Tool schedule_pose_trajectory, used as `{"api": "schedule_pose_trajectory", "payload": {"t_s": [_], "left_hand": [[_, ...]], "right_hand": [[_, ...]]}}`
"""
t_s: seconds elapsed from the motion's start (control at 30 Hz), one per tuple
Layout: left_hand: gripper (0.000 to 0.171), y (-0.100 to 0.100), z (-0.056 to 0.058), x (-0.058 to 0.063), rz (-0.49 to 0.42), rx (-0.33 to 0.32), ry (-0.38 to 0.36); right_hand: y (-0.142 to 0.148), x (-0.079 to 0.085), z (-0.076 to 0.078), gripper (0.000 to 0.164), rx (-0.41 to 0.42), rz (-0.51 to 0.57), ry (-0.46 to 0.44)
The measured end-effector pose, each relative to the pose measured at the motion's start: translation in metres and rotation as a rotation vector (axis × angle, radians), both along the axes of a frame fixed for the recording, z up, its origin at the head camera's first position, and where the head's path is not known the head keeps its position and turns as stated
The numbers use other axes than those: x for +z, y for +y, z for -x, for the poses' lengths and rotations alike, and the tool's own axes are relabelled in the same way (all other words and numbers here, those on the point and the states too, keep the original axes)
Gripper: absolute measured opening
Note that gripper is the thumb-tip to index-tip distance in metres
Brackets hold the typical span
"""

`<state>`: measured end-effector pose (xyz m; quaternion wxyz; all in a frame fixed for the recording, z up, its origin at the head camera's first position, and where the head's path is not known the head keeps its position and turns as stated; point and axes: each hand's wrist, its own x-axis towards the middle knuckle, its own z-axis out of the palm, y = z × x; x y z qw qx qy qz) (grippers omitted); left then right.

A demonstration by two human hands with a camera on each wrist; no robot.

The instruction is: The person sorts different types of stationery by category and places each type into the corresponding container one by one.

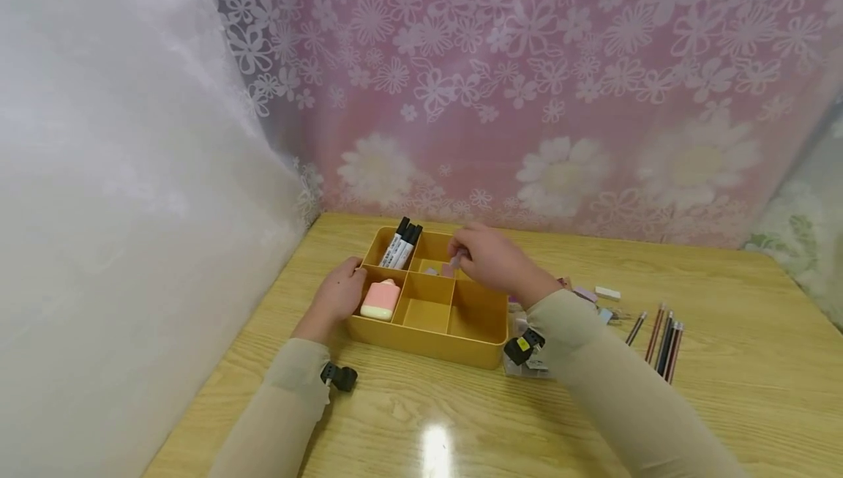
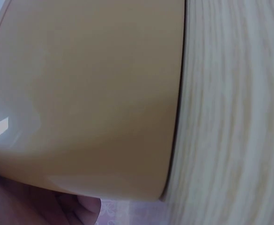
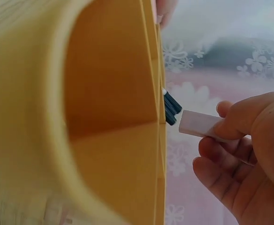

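My left hand (image 1: pixel 339 291) grips the left wall of a yellow divided storage box (image 1: pixel 428 339), with the thumb at the rim and fingers along the outside. In the right wrist view, my right hand (image 3: pixel 249 145) pinches a pale lilac eraser (image 3: pixel 197 124) between thumb and fingers. The head view puts this hand above the box's back compartments. A pink eraser (image 1: pixel 448 270) and a pale small piece (image 1: pixel 431 271) lie below it. Black-capped markers (image 1: pixel 400 245) lean in the back left compartment. A pink-and-cream bottle-shaped item (image 1: pixel 380 298) lies in the front left one.
Several pencils (image 1: pixel 665 342) lie on the wooden table (image 1: pixel 737 390) at the right. A white block (image 1: pixel 607 293) and other small items sit nearer the box. Clear plastic packaging (image 1: pixel 527 368) is partly hidden under the right forearm. A floral curtain (image 1: pixel 461 97) hangs behind.
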<state>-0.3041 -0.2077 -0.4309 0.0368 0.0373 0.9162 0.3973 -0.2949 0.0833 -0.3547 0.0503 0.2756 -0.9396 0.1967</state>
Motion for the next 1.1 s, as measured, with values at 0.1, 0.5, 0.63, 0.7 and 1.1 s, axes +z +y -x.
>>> {"api": "schedule_pose_trajectory", "payload": {"t_s": [0.1,0.5,0.63,0.7,1.1], "left_hand": [[0.049,0.0,0.0,0.0,0.004,0.006,0.001],[0.048,0.001,0.0,0.001,-0.023,-0.001,-0.005],[0.049,0.0,0.001,0.002,-0.014,0.0,0.002],[0.049,-0.001,0.002,0.002,-0.011,0.002,0.003],[0.049,-0.002,0.004,-0.003,-0.015,0.014,-0.007]], "right_hand": [[-0.006,-0.002,0.003,0.02,0.009,-0.005,-0.001],[0.007,-0.005,0.006,0.027,-0.025,0.032,-0.072],[0.026,-0.003,0.006,0.025,-0.044,0.034,-0.07],[0.037,-0.002,0.005,0.025,-0.06,0.029,-0.077],[0.114,-0.02,-0.008,0.022,-0.188,-0.02,-0.117]]}}
